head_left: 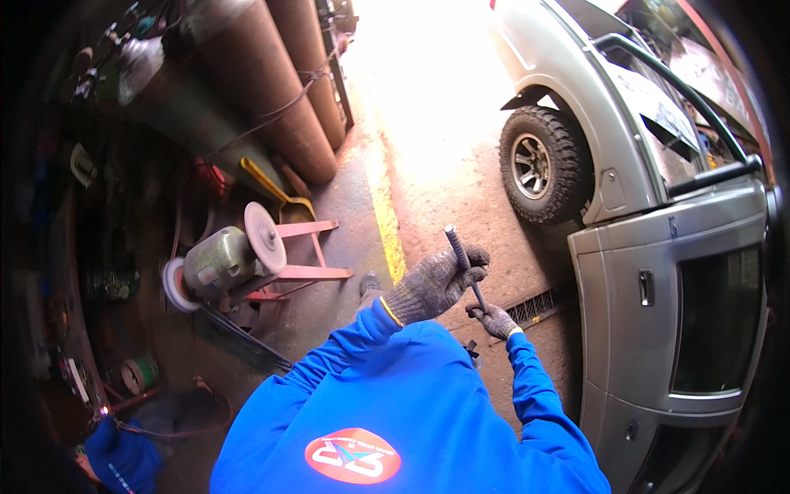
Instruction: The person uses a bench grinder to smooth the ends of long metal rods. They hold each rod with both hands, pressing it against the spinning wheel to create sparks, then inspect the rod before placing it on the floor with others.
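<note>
A dark grey metal rod [456, 247] stands tilted in front of my chest, its flat upper end pointing up and away. My left hand [426, 286], in a grey knit glove with a yellow cuff edge, is closed around the middle of the rod. Lower and to the right, my right hand [495, 321], gloved the same way, grips the rod's lower end, which its fingers partly hide. Both my arms are in blue sleeves.
On the left, a bench grinder [216, 265] sits on a red stand [317, 272]; tall gas cylinders [276, 90] lean behind it. A silver pickup truck [634, 272] stands right, beside a floor grate [531, 309]. Another person in blue [123, 453] is at lower left.
</note>
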{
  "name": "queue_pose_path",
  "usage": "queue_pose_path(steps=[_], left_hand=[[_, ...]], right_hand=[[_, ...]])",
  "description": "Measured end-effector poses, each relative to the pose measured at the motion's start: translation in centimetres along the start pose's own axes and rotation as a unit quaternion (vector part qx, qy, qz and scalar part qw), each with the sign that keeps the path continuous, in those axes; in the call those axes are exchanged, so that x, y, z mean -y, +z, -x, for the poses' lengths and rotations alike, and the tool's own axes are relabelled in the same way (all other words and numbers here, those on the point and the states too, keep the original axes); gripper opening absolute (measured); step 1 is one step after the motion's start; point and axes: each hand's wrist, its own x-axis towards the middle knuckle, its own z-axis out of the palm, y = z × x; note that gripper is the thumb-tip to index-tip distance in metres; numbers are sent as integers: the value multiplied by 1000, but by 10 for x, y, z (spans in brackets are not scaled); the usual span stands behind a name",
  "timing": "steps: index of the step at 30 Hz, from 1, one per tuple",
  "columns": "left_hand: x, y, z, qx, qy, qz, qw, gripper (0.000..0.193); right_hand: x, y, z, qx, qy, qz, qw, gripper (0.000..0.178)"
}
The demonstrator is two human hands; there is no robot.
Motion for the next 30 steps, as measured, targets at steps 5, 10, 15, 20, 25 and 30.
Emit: queue_pose_path(steps=[5, 10, 15, 20, 25, 30], left_hand=[[-10, 59, -12, -43, 87, -107, 990, 21], [-21, 104, -22, -65, 112, -108, 986, 22], [-35, 135, -28, -81, 105, -144, 981, 23], [-42, 162, -33, -97, 128, -162, 974, 25], [-43, 177, -33, -123, 128, -162, 971, 26], [-50, 182, -34, -202, 133, -163, 957, 19]], right_hand=[[-37, -5, 23, 8, -53, -33, 998, 29], [-43, -21, 55, 62, -38, -18, 997, 34], [-38, -32, 77, 79, -17, -12, 997, 36], [-66, -39, 83, 47, -68, -39, 996, 35], [-78, -28, 75, -153, 37, 114, 981, 44], [-68, -20, 69, -197, 287, -432, 832, 68]])
